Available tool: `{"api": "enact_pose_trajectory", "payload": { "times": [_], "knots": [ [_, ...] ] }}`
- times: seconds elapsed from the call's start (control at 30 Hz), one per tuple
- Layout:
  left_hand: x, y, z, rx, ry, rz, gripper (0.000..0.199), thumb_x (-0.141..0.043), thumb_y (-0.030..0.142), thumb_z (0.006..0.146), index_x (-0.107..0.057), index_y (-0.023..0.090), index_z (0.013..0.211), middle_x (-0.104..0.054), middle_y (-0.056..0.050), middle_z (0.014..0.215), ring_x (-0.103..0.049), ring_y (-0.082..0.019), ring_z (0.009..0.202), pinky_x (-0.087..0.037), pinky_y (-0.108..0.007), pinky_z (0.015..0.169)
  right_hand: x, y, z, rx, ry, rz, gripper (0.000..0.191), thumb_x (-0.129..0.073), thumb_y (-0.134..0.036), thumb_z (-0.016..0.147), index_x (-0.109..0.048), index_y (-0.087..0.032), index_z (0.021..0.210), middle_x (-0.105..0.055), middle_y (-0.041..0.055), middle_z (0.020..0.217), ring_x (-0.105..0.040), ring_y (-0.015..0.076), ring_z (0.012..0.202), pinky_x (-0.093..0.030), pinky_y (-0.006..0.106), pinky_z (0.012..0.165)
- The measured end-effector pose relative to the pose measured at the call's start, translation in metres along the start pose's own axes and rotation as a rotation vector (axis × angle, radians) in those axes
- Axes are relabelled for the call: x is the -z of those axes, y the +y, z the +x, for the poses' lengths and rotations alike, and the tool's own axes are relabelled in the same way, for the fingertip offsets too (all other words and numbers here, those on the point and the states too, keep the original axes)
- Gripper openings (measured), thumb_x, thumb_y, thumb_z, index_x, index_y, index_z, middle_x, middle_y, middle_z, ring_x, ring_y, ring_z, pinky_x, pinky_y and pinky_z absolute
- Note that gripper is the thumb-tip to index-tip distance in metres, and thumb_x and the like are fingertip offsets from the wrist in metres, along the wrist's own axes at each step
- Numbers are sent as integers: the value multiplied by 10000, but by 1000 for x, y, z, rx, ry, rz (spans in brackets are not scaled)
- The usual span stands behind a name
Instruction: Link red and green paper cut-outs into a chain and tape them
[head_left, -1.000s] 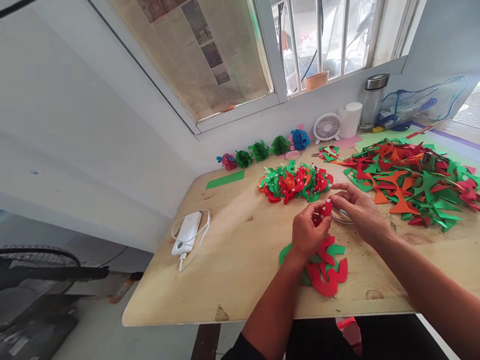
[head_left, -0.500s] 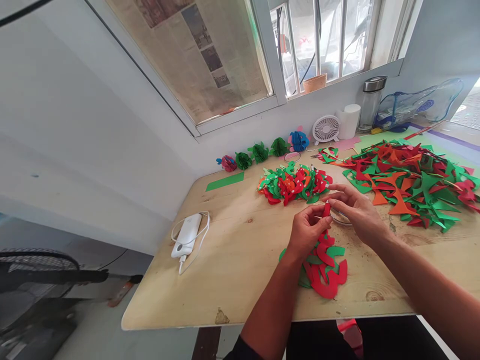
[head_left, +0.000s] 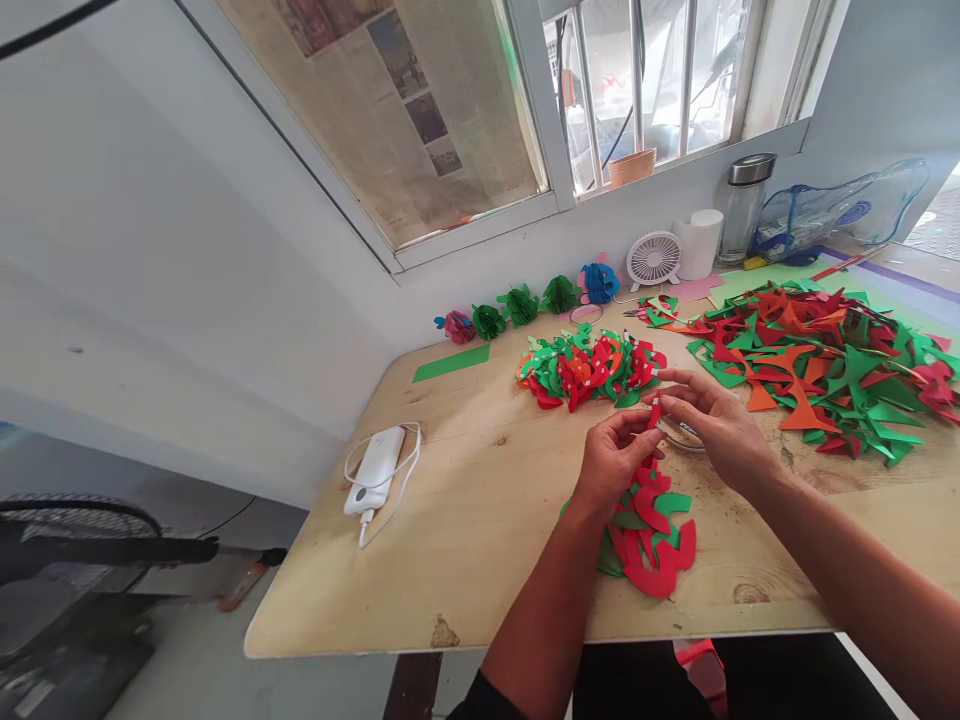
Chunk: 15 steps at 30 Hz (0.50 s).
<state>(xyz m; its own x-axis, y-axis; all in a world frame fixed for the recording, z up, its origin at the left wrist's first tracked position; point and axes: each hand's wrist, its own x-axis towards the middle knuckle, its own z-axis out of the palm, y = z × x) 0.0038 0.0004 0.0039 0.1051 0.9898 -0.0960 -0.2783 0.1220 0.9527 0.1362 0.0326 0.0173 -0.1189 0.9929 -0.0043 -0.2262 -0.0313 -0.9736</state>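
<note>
A red paper piece is pinched in the left hand; at its upper end the fingertips of the right hand are set, their grip uncertain. On the near side of the left hand, cut pieces with no white spots seen are judged left; beyond it, a white-spotted heap is judged done. Offcuts are piled beyond the right hand.

the one head-worn view looks forward and down from above the near edge of the wooden table (close, its near left corner in frame), facing the barred window.
</note>
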Motion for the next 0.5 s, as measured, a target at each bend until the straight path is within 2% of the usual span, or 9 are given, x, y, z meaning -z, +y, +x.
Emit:
{"api": "enact_pose_trajectory", "payload": {
  "times": [0.27,0.5],
  "knots": [
    [0,0,0,-17,-6,-2,356,-736,327,658,-678,131,950,-682,-65,791,-586,-104,574,-444,-247,589,0,-1,0,-3,11,-22,418,-730,-393,640,-594,-226,998,-644,14,772,-598,164,761,-462,276,666],
    [0,1,0,3,-1,-1,369,-731,330,663,-671,126,965,-680,-68,788,-591,-105,574,-440,-240,581,1,0,0,3,4,-14,403,-713,-357,660,-592,-224,1020,-644,15,795,-583,143,727,-454,252,614]
  ]
}}
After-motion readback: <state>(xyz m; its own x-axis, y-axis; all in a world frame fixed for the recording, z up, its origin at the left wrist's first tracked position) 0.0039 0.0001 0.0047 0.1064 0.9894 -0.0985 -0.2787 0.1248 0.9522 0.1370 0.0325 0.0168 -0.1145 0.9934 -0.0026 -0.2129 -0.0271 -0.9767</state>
